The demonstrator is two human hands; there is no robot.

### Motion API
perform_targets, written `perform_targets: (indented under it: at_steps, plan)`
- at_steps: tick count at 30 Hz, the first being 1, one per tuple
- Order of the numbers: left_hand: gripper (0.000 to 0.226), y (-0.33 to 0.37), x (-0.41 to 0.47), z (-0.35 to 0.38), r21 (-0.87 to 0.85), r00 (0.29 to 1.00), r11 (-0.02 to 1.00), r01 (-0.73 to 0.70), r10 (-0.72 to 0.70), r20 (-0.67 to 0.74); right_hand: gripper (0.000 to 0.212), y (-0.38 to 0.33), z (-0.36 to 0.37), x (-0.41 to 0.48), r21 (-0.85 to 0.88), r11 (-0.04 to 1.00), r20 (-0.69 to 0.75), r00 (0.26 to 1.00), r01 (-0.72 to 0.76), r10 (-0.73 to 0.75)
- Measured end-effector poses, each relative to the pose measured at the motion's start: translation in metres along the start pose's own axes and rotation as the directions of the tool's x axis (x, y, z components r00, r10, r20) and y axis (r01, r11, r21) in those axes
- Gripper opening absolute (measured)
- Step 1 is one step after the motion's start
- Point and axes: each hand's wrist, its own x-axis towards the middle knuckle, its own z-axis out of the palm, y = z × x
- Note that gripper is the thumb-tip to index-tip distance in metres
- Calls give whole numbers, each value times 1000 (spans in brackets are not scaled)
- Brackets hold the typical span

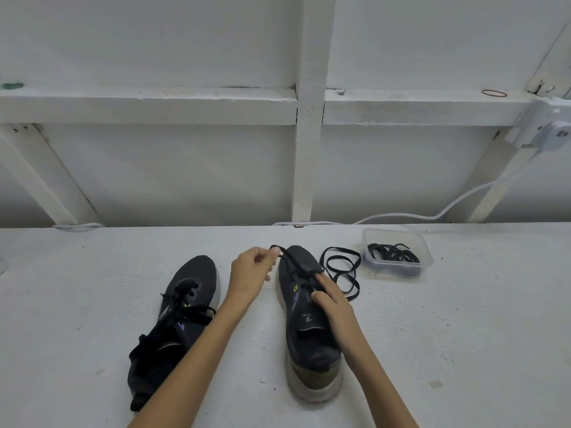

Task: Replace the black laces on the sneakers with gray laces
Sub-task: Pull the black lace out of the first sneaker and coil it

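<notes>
Unlacing under way: on the bench (pixel 92 304), our left fingers (pixel 272 253) pinch the black lace (pixel 275 246) beside the right sneaker (pixel 309 338) toe while our right fingers (pixel 324 281) lie straight across its eyelets. Next we likely draw the lace free.

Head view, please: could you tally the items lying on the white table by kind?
Dark knit sneakers: 2
Clear plastic container: 1
Black flat lace coiled on the white table: 1
Bundle of dark laces inside the container: 1
Total: 5

Dark left sneaker (pixel 197 273) laced in black; right sneaker (pixel 301 322) alongside, black lace (pixel 356 290) half out.
</notes>
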Motion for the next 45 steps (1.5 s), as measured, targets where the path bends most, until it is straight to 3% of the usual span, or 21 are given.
perform_targets:
  at_steps: [3, 5, 7, 10, 12, 14, 16, 19, 21, 24, 26, 28, 30, 32, 35, 38, 40, 43, 45]
  plan:
    - [25, -13, -13, 12, 6, 989, 999, 35, -35, 141, 35, 1, 1, 2, -14, 1000, 1, 1000, 20, -20]
    - [15, -17, -15, 17, 80, 988, 996, -41, 28, 155, 35, 0, 1, 2, -9, 1000, 6, 1000, 15, -15]
    - [20, -13, -12, 16, 125, 989, 989, -82, 65, 131, 43, -1, 0, 1, -16, 1000, 2, 1000, 3, -2]
    - [21, 4, -1, 2, 40, 995, 994, -99, 100, -25, 68, -3, -1, -1, -21, 999, 10, 1000, -29, 29]
    - [18, 15, 9, -12, -107, 978, 988, -109, 87, -191, 65, -3, -2, -2, -11, 999, 9, 999, -36, 36]
    - [14, 18, 13, -21, -178, 968, 978, -109, 64, -244, 50, -1, -1, -2, -10, 1000, 2, 1000, -16, 16]
    - [19, 14, 9, -19, -181, 988, 983, -38, 11, -152, 46, 1, 0, 0, -17, 1000, -6, 1000, -12, 12]
    - [49, -2, -9, -3, -149, 987, 980, 128, -112, 111, 42, 2, 0, 1, -19, 1000, -9, 1000, -7, 6]
    - [45, -14, -19, 11, -90, 978, 989, 114, -96, 184, 42, 1, 1, 2, -27, 1000, -13, 1000, 5, -6]
    - [13, -18, -19, 20, 14, 991, 1000, 11, -13, 136, 39, 0, 1, 1, -30, 999, -7, 1000, 12, -12]
    - [16, -11, -14, 16, 38, 995, 999, -29, 25, 99, 40, 0, 0, 1, -30, 1000, 1, 1000, 6, -6]
    - [20, 3, -6, 5, -36, 998, 998, -51, 50, -27, 52, 0, -2, 1, -32, 999, 7, 1000, -14, 14]
    - [18, 17, 5, -11, -202, 974, 976, -76, 30, -225, 49, 1, -2, 1, -30, 999, 6, 1000, -25, 25]
    - [11, 25, 13, -26, -289, 943, 953, -96, -6, -333, 49, 3, -2, 2, -30, 999, 2, 1000, -28, 28]
    - [16, 22, 10, -26, -287, 972, 957, -37, -32, -235, 53, 1, -1, 1, -52, 998, -1, 1000, -29, 29]
    - [30, 7, -8, -5, -246, 992, 961, 130, -126, 31, 64, -1, 0, 0, -51, 998, -12, 999, -35, 34]
    - [37, -7, -19, 12, -166, 976, 972, 169, -141, 167, 68, -1, 0, 1, -52, 998, -19, 999, -28, 27]
    - [16, -20, -22, 25, -35, 990, 998, 50, -45, 134, 68, -1, 0, 1, -50, 998, -13, 1000, -29, 28]
    - [17, -15, -15, 23, -6, 997, 1000, -21, 21, 79, 68, -1, -1, 1, -45, 998, -12, 999, -35, 35]
